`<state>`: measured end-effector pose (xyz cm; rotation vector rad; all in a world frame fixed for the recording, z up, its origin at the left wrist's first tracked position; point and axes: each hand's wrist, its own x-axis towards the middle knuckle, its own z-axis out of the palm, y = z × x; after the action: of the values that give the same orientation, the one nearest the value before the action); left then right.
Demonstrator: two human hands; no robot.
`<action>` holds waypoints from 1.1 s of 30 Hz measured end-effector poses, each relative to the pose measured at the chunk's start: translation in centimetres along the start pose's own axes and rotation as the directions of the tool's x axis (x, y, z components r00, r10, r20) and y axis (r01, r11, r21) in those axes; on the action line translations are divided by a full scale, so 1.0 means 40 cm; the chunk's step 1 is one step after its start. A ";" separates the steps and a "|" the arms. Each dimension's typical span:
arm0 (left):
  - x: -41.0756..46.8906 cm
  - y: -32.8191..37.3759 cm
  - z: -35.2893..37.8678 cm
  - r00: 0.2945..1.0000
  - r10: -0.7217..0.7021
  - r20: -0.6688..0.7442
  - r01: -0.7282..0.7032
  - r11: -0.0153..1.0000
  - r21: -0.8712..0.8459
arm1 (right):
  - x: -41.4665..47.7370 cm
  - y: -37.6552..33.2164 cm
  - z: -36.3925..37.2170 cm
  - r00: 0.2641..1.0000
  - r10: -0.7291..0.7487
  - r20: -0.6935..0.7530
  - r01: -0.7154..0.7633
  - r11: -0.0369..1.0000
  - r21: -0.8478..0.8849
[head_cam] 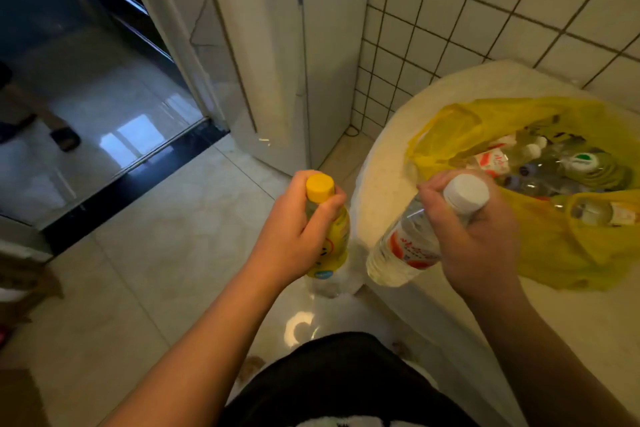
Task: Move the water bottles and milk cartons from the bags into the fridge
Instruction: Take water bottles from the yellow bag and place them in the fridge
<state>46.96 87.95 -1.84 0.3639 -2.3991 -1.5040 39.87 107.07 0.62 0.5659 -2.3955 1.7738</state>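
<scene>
My left hand [298, 232] grips a clear bottle with a yellow cap and yellow label [334, 246] by its neck, held upright over the floor. My right hand [478, 239] grips a clear water bottle with a white cap and red-white label [405, 246], tilted over the counter's edge. Right of my right hand, a yellow plastic bag [554, 253] lies open on the cream counter [388, 163]. Inside it are several water bottles [588, 166] and a red-and-white milk carton [491, 159]. The tall white appliance [277, 55] ahead could be the fridge; its door is shut.
White tiled wall [502, 10] rises behind the counter. A dark doorway threshold [138, 184] leads to a glossy floor at left, where someone's sandalled foot [64, 139] shows. A cardboard box [24, 284] sits at the left edge. Beige floor tiles [156, 253] lie between me and the doorway.
</scene>
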 end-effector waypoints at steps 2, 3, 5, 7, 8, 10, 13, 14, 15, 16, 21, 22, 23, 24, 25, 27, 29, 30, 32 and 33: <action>-0.041 -0.050 -0.102 1.000 -0.018 -0.014 0.018 1.000 -0.012 | -0.042 -0.035 0.104 1.000 0.014 0.024 -0.014 1.000 0.013; -0.061 -0.076 -0.155 0.999 -0.024 -0.029 0.023 1.000 -0.013 | -0.063 -0.052 0.157 0.999 0.017 0.036 -0.018 1.000 0.022; -0.098 -0.128 -0.259 0.997 -0.035 -0.068 0.035 0.999 -0.001 | -0.102 -0.086 0.262 0.998 0.013 0.063 -0.015 0.999 0.028; -0.131 -0.182 -0.354 0.993 -0.059 -0.103 0.061 0.998 0.013 | -0.137 -0.119 0.362 0.995 0.009 0.103 -0.012 0.999 0.037; -0.147 -0.205 -0.397 0.990 -0.071 -0.121 0.074 0.997 0.021 | -0.150 -0.135 0.408 0.992 0.008 0.128 -0.015 0.999 0.051; -0.174 -0.242 -0.478 0.982 -0.096 -0.165 0.101 0.995 0.022 | -0.167 -0.168 0.490 0.983 0.003 0.185 -0.018 0.997 0.077; -0.198 -0.288 -0.580 0.966 -0.134 -0.223 0.142 0.990 0.024 | -0.173 -0.207 0.599 0.969 -0.040 0.245 0.014 0.994 0.106; -0.202 -0.303 -0.610 0.961 -0.140 -0.239 0.151 0.988 0.029 | -0.172 -0.218 0.634 0.964 -0.056 0.259 0.027 0.993 0.112; -0.204 -0.318 -0.638 0.956 -0.145 -0.256 0.159 0.987 0.034 | -0.169 -0.228 0.667 0.960 -0.071 0.271 0.040 0.992 0.118; -0.204 -0.334 -0.665 0.949 -0.152 -0.276 0.169 0.985 0.039 | -0.163 -0.239 0.701 0.955 -0.085 0.283 0.051 0.991 0.124; -0.174 -0.397 -0.778 0.912 -0.182 -0.369 0.208 0.978 0.033 | -0.115 -0.271 0.857 0.923 -0.111 0.370 0.053 0.985 0.164; -0.160 -0.408 -0.800 0.907 -0.185 -0.379 0.214 0.976 0.036 | -0.101 -0.274 0.889 0.917 -0.112 0.384 0.051 0.985 0.165; -0.142 -0.420 -0.821 0.905 -0.185 -0.384 0.218 0.975 0.043 | -0.084 -0.275 0.921 0.911 -0.112 0.397 0.047 0.984 0.169; -0.122 -0.432 -0.843 0.903 -0.184 -0.388 0.219 0.974 0.049 | -0.066 -0.277 0.954 0.905 -0.108 0.412 0.036 0.983 0.179; -0.098 -0.444 -0.865 0.901 -0.185 -0.393 0.223 0.974 0.051 | -0.045 -0.278 0.987 0.899 -0.101 0.425 0.019 0.981 0.192; -0.037 -0.466 -0.910 0.897 -0.190 -0.400 0.235 0.970 0.064 | 0.006 -0.280 1.056 0.895 -0.099 0.436 0.003 0.976 0.216; 0.034 -0.491 -0.950 0.896 -0.201 -0.397 0.250 0.965 0.075 | 0.065 -0.283 1.125 0.890 -0.110 0.442 0.012 0.976 0.218; 0.071 -0.506 -0.970 0.898 -0.217 -0.382 0.263 0.962 0.071 | 0.096 -0.286 1.158 0.887 -0.106 0.450 0.007 0.976 0.216; 0.143 -0.542 -1.009 0.903 -0.284 -0.323 0.321 0.945 0.066 | 0.160 -0.293 1.220 0.878 -0.090 0.469 -0.017 0.975 0.220; 0.180 -0.559 -1.028 0.905 -0.311 -0.291 0.347 0.935 0.080 | 0.194 -0.297 1.249 0.876 -0.090 0.474 -0.024 0.973 0.229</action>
<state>56.81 41.69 -4.21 0.9856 -2.2958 -1.3172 43.55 55.32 -1.98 1.2020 -2.4529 2.1142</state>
